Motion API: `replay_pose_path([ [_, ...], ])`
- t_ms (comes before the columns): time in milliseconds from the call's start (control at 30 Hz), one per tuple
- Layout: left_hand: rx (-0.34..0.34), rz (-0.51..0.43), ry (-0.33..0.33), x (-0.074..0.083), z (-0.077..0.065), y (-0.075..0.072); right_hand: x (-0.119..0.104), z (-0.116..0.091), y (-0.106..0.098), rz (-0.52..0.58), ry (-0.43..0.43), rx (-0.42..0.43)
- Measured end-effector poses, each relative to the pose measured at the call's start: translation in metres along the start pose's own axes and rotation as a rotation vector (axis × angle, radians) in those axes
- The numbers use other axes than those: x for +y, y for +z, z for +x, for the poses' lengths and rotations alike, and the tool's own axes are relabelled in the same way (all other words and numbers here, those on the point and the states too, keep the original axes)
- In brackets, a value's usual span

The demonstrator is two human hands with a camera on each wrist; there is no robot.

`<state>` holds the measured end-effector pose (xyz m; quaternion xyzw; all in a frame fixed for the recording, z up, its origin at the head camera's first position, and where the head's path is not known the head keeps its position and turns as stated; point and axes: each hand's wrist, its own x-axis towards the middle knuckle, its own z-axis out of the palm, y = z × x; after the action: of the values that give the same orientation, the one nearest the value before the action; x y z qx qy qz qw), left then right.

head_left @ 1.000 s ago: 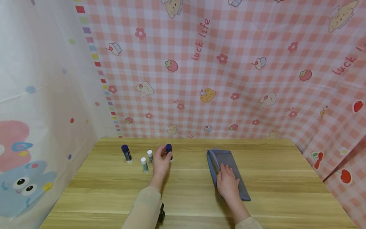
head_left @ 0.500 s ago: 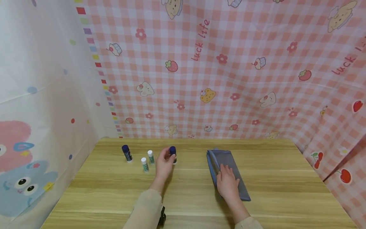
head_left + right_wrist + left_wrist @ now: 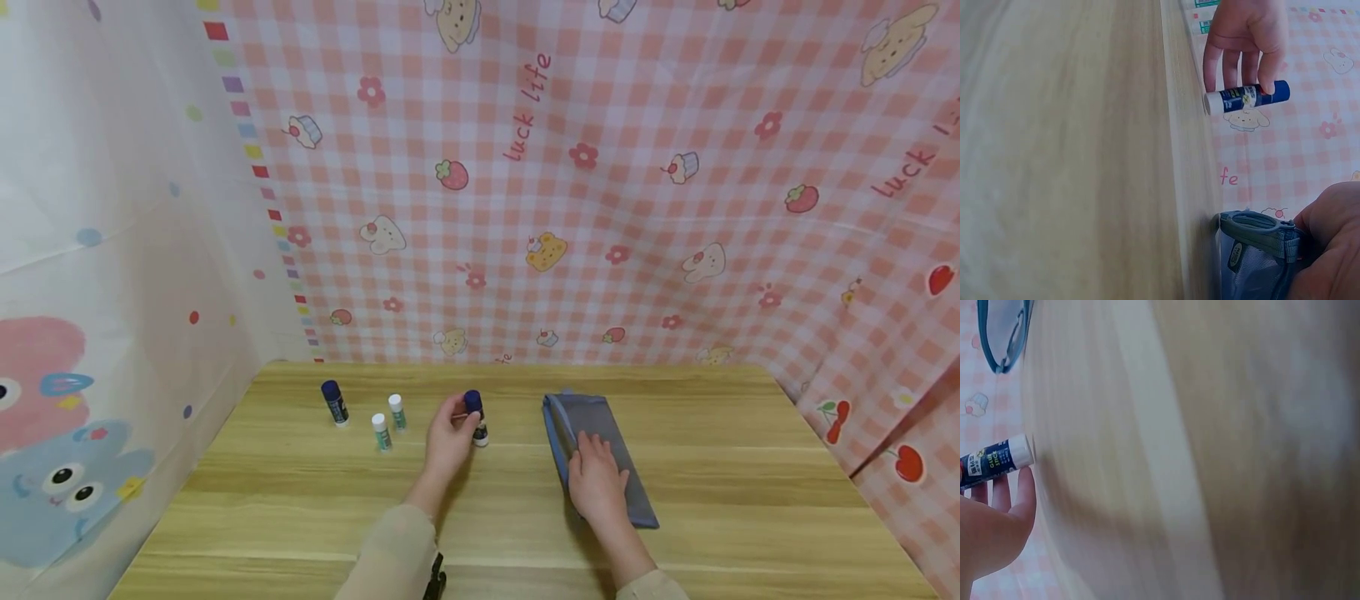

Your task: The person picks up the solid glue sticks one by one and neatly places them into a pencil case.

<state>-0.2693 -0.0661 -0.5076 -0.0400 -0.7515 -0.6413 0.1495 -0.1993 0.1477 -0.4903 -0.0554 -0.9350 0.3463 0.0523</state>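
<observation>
Bare right hand, lower right of centre in the head view, rested on a grey-blue flat rectangular mesh pouch, fingers extended and slightly apart. Bare left hand, lower centre, was clamped on a navy-and-white plastic cylindrical glue stick, thumb opposed to fingers.

A pink-and-white gingham cloth backdrop filled the upper frame, apparently to screen off the surroundings. Below it, a yellow-brown wood-grain tabletop provided the flat work surface.

The pouch lay right of centre, its long parted mouth turned left toward the held stick. Judged function of the right hand: to prevent the pouch from sliding and its mouth from collapsing.

The held stick was near upright, navy cap uppermost; thumb placement near the cap left the white base exposed and presumably kept the axis vertical. Contact between base and tabletop could not be confirmed.

A second navy-capped cylindrical glue stick stood upright at lower left, well apart from both hands. Between it and the left hand stood two smaller white-capped, green-labelled cylindrical sticks, also upright; the spacing around each probably eased individual gripping.
</observation>
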Motion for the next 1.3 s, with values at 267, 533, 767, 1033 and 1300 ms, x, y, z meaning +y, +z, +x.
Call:
replay_pose_path([
  [267,-0.07,-0.027,-0.085,0.01,-0.008,0.011,0.001,-0.001,0.001,0.006,-0.001,-0.003],
  [533,-0.132,-0.149,-0.172,0.02,-0.014,0.023,-0.002,-0.001,-0.002,0.012,-0.006,-0.005],
  [767,-0.163,-0.181,-0.249,0.03,-0.019,0.036,-0.002,-0.001,-0.002,0.017,-0.007,-0.005],
  [1033,-0.17,-0.166,-0.304,0.03,-0.025,0.05,-0.003,0.0,0.002,0.014,0.007,0.019],
  [1300,-0.176,-0.18,-0.317,0.029,-0.03,0.061,-0.004,0.0,0.003,0.035,0.002,0.041],
])
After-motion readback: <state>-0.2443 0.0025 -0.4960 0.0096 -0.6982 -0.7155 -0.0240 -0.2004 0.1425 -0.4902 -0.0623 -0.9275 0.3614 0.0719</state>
